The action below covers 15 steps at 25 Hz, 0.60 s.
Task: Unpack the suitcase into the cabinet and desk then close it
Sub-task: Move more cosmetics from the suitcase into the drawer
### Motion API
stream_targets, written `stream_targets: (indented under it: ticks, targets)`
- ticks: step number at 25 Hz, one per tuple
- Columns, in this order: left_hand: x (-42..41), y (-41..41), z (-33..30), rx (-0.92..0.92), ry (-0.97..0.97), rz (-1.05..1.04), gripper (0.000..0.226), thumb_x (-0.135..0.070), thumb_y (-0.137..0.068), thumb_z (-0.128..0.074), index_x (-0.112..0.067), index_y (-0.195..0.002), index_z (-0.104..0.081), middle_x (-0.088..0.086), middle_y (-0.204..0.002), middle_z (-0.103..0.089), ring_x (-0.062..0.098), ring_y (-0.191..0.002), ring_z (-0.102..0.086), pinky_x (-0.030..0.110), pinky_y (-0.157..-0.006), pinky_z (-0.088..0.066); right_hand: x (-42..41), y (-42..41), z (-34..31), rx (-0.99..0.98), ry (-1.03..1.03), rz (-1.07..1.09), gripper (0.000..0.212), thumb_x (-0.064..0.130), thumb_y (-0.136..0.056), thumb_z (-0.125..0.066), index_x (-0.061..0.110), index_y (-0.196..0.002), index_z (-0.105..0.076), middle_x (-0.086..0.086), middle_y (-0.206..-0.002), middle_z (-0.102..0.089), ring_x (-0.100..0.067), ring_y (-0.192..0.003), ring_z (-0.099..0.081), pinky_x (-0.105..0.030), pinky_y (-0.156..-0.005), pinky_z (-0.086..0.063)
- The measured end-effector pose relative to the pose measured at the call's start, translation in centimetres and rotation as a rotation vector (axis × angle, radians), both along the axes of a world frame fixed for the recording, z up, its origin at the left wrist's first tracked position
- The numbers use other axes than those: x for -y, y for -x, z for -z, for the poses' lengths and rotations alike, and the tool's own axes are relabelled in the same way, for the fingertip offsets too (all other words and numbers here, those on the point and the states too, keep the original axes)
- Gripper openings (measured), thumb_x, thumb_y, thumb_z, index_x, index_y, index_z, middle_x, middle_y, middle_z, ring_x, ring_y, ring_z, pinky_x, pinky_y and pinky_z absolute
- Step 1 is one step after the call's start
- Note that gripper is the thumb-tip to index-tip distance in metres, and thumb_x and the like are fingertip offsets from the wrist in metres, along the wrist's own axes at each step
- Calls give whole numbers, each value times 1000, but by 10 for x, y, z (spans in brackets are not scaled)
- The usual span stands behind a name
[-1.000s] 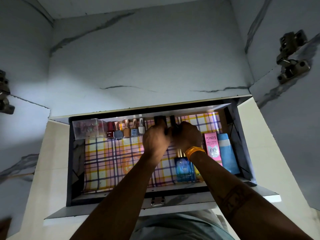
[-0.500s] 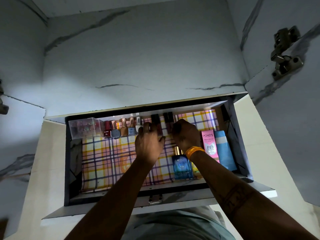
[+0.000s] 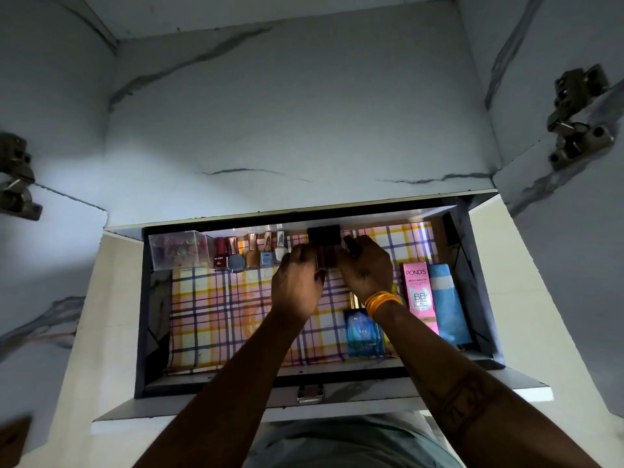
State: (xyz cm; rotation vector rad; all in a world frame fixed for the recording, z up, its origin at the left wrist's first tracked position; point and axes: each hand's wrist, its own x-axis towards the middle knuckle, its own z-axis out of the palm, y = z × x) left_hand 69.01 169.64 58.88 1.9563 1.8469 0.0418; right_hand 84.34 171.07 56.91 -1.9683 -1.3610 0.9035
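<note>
An open drawer (image 3: 153,332) lined with plaid paper (image 3: 219,315) fills the lower half of the head view. Two dark-capped lip gloss tubes (image 3: 325,246) stand side by side at the drawer's back wall. My left hand (image 3: 297,285) curls against their left side, fingers touching them. Just right of the pair, my right hand (image 3: 368,268), with orange bangles on its wrist, pinches a third dark tube (image 3: 351,246).
Along the back wall stand a clear box of small round items (image 3: 179,249) and a row of nail polish bottles (image 3: 251,256). A blue perfume box (image 3: 364,332), a pink Pond's carton (image 3: 420,295) and a blue tube (image 3: 449,305) lie at the right. Metal hinges (image 3: 577,119) sit on the cabinet sides.
The two dark tubes now stand together at the back wall. My left hand has slid right up against them, and my right hand holds another tube beside them.
</note>
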Motion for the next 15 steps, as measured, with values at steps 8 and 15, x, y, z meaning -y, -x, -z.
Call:
stream_targets:
  ticks: [8, 15]
  targets:
    - [23, 44, -7, 76, -42, -58, 25, -27, -93, -72, -17, -115, -67, 3, -104, -71, 21, -92, -68, 27, -73, -53, 12, 45, -21, -50, -98, 54, 28, 14, -82, -74, 6, -105, -60, -1, -87, -62, -20, -80, -59, -22, -68, -35]
    - [32, 115, 0, -156, 122, 39, 39, -34, -95, -61, -20, -131, -58, 5, -135, -59, 27, -124, -54, 42, -99, -49, 21, 78, -8, 200, -127, -153, 19, 19, -79, -64, 15, -97, -70, -3, -92, -70, -27, -93, -61, -34, -71, -52]
